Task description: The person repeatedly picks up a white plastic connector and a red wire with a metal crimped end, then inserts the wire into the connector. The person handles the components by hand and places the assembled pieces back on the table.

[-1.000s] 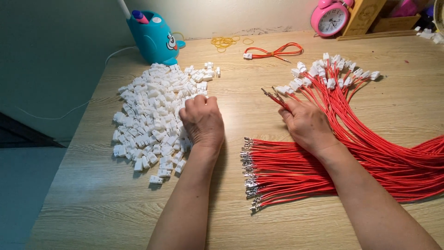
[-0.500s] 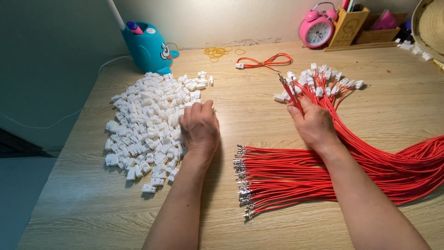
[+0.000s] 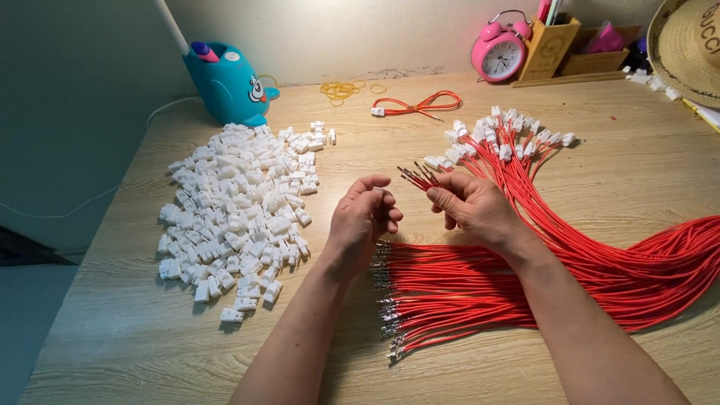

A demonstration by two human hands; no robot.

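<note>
Red wires (image 3: pixel 525 285) mostly lie bare-ended; fewer (image 3: pixel 517 142) wear white housings (image 3: pixel 232 210). Right hand (image 3: pixel 472 210) pinches several wires; left hand (image 3: pixel 364 221) curls, contents unclear.

Two hands are in view, the left hand (image 3: pixel 364 217) and the right hand (image 3: pixel 472 206), and the right one pinches about four red wires (image 3: pixel 420 177) by their metal tips. There is one heap of white plastic connectors (image 3: pixel 236 206), far too many to count, one bundle of bare-ended red wires (image 3: pixel 450 292), dozens at least, and one fan of red wires already capped in white (image 3: pixel 510 139), roughly twenty. One lone capped wire loop (image 3: pixel 416 105), one small cluster of yellow rubber bands (image 3: pixel 341 90), one pink alarm clock (image 3: pixel 496 54), one teal pen holder (image 3: pixel 229 86), one wooden pen box (image 3: pixel 551 46) and one straw hat (image 3: pixel 686 45) complete the count.
</note>
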